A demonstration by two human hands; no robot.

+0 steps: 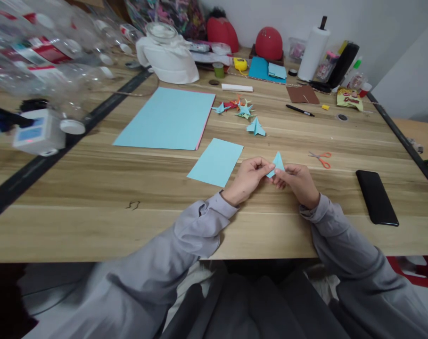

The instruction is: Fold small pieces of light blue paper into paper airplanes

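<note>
Between my two hands is a small folded piece of light blue paper (278,161), its pointed tip facing away from me. My left hand (248,178) pinches its left edge between thumb and fingers. On the other side, my right hand (299,182) grips the lower right edge, with the fingers curled under and partly hidden. A flat light blue sheet (216,162) lies just left of my left hand. Farther off rest a folded blue paper plane (256,127) and a pile of small folded paper figures (240,107) in blue, red, orange and pale green.
A stack of large blue sheets (168,120) lies to the left. Orange-handled scissors (322,159) and a black phone (376,197) are on the right. A black pen (300,110) lies farther back. Plastic bottles (47,61) crowd the left side, near a small white device (40,132).
</note>
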